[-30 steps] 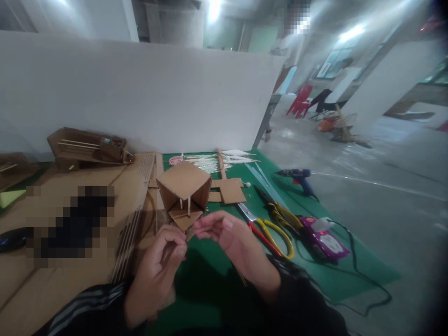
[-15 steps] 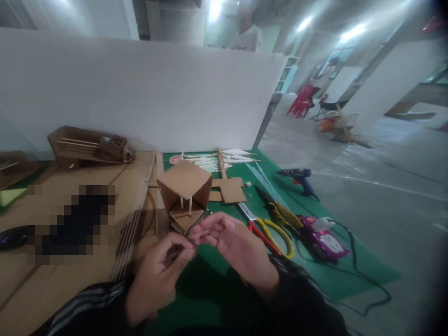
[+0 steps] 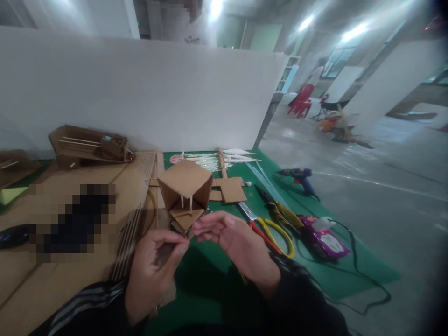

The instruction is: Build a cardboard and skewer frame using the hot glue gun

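Note:
My left hand [image 3: 156, 268] is at the lower middle, thumb and forefinger pinched together. What lies between those fingertips, if anything, is too small to make out. Beside it on the right, my right hand [image 3: 236, 249] shows its palm, with loosely bent fingers pointing left and nothing visible in them. Its fingertips are close to the left hand's pinch, a small gap between them. Just beyond both hands stands a small cardboard box structure [image 3: 184, 179] with an open front and thin sticks inside. Its near corner is partly hidden by the fingers.
Scissors [image 3: 268, 233], pliers [image 3: 278, 210], a purple power strip [image 3: 327, 238] and a glue gun [image 3: 297, 177] lie on the green mat [image 3: 371, 270]. Left are cardboard sheets [image 3: 91, 172], a black mouse [image 3: 14, 236] and a cardboard model [image 3: 91, 144]. A white partition [image 3: 140, 93] rises behind.
My fingertips have drawn slightly apart; the left hand has shifted a little left. The right hand stays almost in place. A person behind the partition has moved left.

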The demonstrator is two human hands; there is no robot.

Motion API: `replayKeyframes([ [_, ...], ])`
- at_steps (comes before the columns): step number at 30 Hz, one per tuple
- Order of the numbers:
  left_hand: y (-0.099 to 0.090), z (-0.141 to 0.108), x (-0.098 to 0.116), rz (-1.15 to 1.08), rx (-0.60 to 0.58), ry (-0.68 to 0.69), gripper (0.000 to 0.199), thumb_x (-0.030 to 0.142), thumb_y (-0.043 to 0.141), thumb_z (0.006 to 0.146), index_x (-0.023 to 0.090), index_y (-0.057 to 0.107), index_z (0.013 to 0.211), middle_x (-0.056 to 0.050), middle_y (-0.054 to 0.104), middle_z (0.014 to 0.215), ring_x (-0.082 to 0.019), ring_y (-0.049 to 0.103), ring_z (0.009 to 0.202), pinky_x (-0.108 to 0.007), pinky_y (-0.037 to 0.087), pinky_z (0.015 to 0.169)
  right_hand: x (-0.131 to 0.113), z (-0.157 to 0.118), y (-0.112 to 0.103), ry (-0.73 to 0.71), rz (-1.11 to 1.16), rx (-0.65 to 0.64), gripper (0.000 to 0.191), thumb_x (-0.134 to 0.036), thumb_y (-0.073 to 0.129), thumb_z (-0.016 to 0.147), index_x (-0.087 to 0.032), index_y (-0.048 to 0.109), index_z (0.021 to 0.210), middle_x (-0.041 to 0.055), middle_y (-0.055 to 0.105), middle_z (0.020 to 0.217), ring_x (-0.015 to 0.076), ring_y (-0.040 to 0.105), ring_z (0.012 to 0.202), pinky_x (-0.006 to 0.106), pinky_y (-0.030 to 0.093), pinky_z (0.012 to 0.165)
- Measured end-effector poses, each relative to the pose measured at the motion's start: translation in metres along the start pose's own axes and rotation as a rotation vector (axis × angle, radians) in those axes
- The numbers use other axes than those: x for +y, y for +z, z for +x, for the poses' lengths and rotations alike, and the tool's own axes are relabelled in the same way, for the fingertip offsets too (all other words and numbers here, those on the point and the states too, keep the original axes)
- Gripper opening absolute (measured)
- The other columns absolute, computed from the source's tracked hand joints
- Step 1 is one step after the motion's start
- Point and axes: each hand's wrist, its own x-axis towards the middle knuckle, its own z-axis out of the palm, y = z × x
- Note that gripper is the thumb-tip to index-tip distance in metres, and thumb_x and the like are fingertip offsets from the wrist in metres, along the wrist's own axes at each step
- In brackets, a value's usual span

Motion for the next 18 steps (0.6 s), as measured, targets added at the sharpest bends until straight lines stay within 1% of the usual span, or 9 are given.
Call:
replayKeyframes([
  [5,-0.004,-0.001,-0.002,0.079,-0.018,0.037,0.011,0.016,0.062,0.092,0.023,0.059,0.101,-0.002,0.068,0.092,-0.015,0.068,0.086,-0.024,0.055,0.077,0.001,0.001,0.000,0.017,-0.003,-0.020,0.033,-0.033,0.049,0.099,-0.014,0.072,0.112,0.0142,0.073,0.113,0.0258,0.068,0.105,0.039,0.050,0.092],
  [8,-0.004,0.001,-0.001,0.127,-0.053,0.044,0.013,0.019,0.062,0.092,0.024,0.060,0.103,-0.001,0.065,0.094,-0.016,0.065,0.088,-0.026,0.052,0.079,0.001,0.001,0.000,0.031,0.013,-0.055,0.033,-0.033,0.048,0.100,-0.014,0.072,0.113,0.0144,0.072,0.115,0.0261,0.068,0.107,0.040,0.049,0.095],
  [11,-0.003,0.004,0.000,0.123,-0.100,0.059,0.017,0.022,0.065,0.091,0.026,0.059,0.107,0.000,0.062,0.095,-0.017,0.062,0.088,-0.028,0.051,0.079,0.000,0.000,0.001,0.038,0.022,-0.083,0.034,-0.036,0.050,0.099,-0.014,0.071,0.115,0.0153,0.071,0.117,0.0277,0.067,0.110,0.043,0.047,0.099],
  [13,-0.003,0.006,0.000,0.125,-0.129,0.045,0.020,0.024,0.066,0.090,0.026,0.059,0.109,-0.001,0.061,0.096,-0.017,0.060,0.089,-0.029,0.051,0.078,0.000,0.000,0.002,0.051,0.017,-0.102,0.035,-0.037,0.052,0.098,-0.014,0.071,0.115,0.0156,0.071,0.118,0.0286,0.066,0.113,0.044,0.046,0.102],
  [15,-0.003,0.007,0.000,0.139,-0.144,0.024,0.021,0.026,0.067,0.090,0.025,0.059,0.109,-0.002,0.061,0.096,-0.018,0.060,0.088,-0.029,0.051,0.076,-0.001,-0.001,0.003,0.068,0.001,-0.120,0.035,-0.039,0.054,0.097,-0.014,0.071,0.115,0.0156,0.070,0.120,0.0291,0.065,0.115,0.046,0.046,0.103],
  [18,-0.003,0.009,0.001,0.156,-0.135,0.017,0.017,0.028,0.068,0.089,0.023,0.060,0.102,-0.001,0.060,0.091,-0.017,0.059,0.083,-0.028,0.050,0.072,-0.001,-0.001,0.005,0.081,-0.035,-0.156,0.036,-0.040,0.056,0.096,-0.015,0.071,0.117,0.0160,0.068,0.124,0.0294,0.063,0.118,0.048,0.045,0.104],
])
